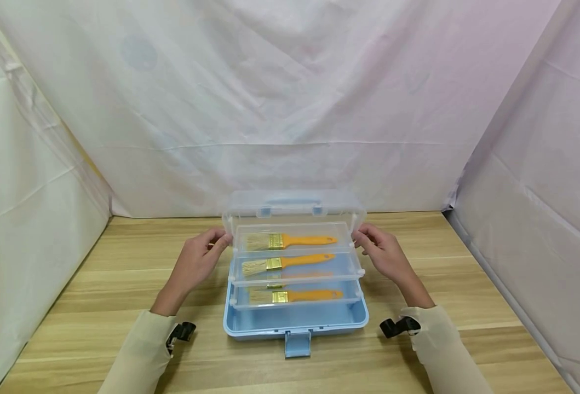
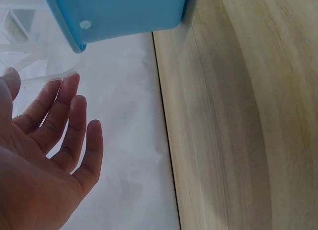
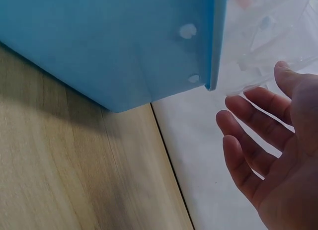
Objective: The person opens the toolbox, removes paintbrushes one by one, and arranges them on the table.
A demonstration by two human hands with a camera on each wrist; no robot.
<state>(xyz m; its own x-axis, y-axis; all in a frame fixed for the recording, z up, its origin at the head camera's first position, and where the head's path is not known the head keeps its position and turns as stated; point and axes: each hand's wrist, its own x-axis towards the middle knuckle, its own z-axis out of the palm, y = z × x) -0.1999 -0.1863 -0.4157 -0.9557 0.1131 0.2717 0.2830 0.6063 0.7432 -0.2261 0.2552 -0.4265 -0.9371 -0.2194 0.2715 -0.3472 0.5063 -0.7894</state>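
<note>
from the head view, a light blue box [image 1: 252, 334] sits on the table [image 1: 122, 284] between the two hands, its front latch [image 1: 297, 346] hanging down. the clear lid [image 1: 240, 207] is up at the back, and three clear trays [image 1: 350, 266] are fanned out in steps, each with a yellow-handled brush [image 1: 309, 240] lying in it. the left hand [image 1: 196, 261] and right hand [image 1: 387, 256] are at opposite sides, near the lid's lower corners and the top tray's ends. the step in hand looks like working the lid and trays by both sides; it would go best with equal force left and right, so the linkage doesn't twist and the brushes don't slide.

from the left wrist view, thumb and first fingers appear to pinch a thin clear edge, probably the lid's, beyond the blue wall; the other fingers are loosely bent. a light hold should do.

from the right wrist view, the grip seems to mirror that, thumb and nearest fingers on clear plastic; the exact contact is hard to tell. fingertips are best clear of the hinging arms, where they could get nipped.
</note>
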